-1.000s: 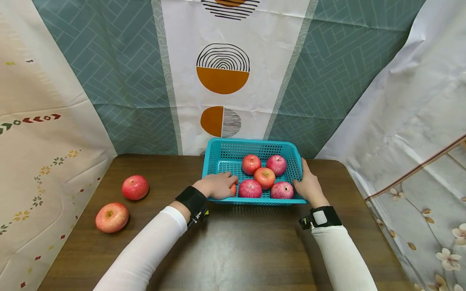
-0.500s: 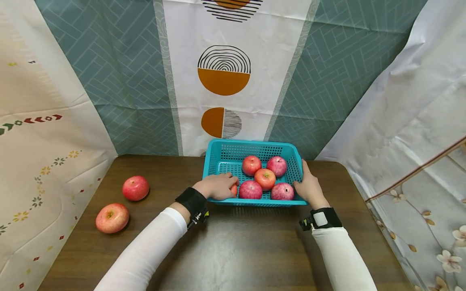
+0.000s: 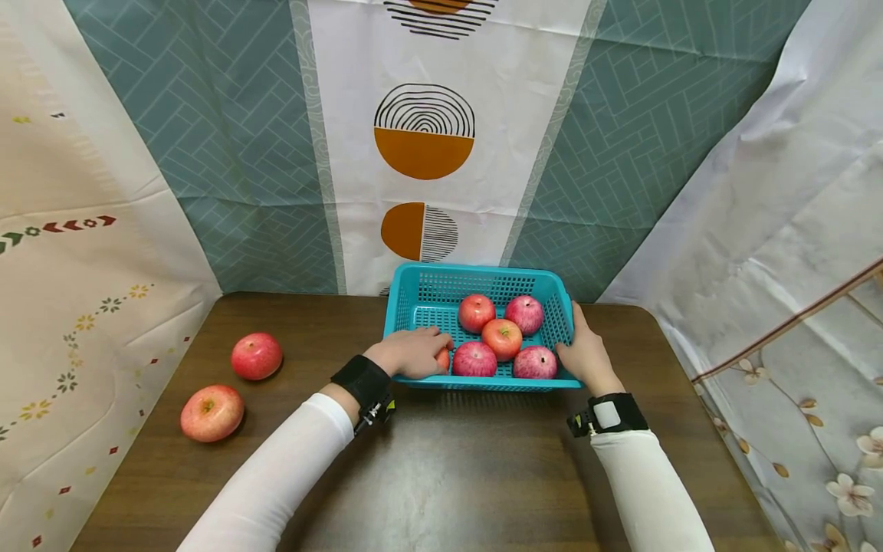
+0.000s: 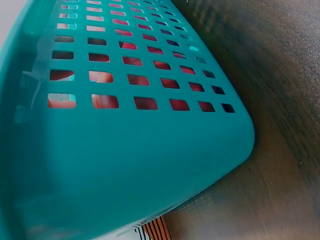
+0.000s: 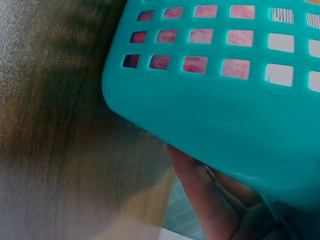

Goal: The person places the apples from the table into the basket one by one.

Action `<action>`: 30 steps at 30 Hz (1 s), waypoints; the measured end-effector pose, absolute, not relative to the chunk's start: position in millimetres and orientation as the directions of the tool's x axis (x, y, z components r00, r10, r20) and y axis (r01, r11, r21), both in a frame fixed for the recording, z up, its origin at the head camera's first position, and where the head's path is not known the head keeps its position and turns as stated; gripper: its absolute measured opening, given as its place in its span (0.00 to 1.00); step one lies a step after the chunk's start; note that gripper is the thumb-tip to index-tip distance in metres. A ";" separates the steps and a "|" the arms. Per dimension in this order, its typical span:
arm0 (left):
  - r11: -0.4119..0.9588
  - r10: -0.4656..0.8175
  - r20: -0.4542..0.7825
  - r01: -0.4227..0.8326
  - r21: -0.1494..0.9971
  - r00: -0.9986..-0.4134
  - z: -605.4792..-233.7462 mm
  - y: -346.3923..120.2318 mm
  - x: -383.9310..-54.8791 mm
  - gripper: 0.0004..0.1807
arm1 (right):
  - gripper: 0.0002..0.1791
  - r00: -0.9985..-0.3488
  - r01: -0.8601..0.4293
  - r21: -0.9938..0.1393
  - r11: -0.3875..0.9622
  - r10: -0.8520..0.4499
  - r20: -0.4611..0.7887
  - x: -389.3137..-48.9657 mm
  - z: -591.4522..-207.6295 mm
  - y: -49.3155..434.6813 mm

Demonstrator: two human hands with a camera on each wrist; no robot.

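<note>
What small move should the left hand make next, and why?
Probably let go of the apple and lift the left hand out: that apple is inside the blue basket, the right hand holds the basket's right end, and two more apples lie on the table.

Basket (image 3: 476, 270): on table (image 3: 428, 475) — by the far edge, right of middle.
Basket back: back-left apple (image 3: 476, 313), back-right apple (image 3: 524, 315) beside it.
Basket centre: middle apple (image 3: 502, 340), between back and front pairs.
Basket front: front-left apple (image 3: 474, 359), front-right apple (image 3: 534, 363), along near wall.
Basket left-front: corner apple (image 3: 443, 360), partly under left hand (image 3: 414, 353).
Basket right end: right hand (image 3: 585, 353) on the wall.
Table left: far apple (image 3: 257, 356), near apple (image 3: 212, 413) in front and further left — both well apart from basket.
Cloths: back cloth (image 3: 424, 54) behind table, left cloth (image 3: 76, 307) and right cloth (image 3: 779, 253) at the sides.
</note>
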State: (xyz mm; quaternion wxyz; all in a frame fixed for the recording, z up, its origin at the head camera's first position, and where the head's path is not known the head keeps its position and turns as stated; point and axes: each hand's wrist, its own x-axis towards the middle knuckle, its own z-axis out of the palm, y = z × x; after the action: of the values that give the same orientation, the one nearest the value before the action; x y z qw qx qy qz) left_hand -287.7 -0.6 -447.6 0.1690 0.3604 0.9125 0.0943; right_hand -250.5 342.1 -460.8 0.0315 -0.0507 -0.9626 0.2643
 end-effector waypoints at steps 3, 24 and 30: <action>0.718 0.693 -0.233 0.629 0.296 -0.682 -448.4 -1.3 -287.7 0.23 | 0.48 -0.993 0.084 -0.513 0.854 0.115 0.029 -250.6 -460.6 341.4; 0.587 0.726 0.062 0.664 0.464 -0.685 -446.5 -11.0 -288.8 0.24 | 0.47 -0.993 0.092 -0.516 0.852 0.118 0.017 -248.5 -456.9 336.6; 0.535 0.703 0.204 0.696 0.479 -0.681 -441.8 -16.4 -283.9 0.24 | 0.47 -0.992 0.094 -0.513 0.853 0.122 0.021 -246.8 -454.8 337.1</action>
State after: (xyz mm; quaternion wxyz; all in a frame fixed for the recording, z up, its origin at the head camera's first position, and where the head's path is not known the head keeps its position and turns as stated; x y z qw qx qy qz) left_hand -283.9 -16.4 -441.8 0.0067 0.3991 0.8762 0.2702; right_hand -246.8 337.1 -454.8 0.0262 -0.0559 -0.9623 0.2651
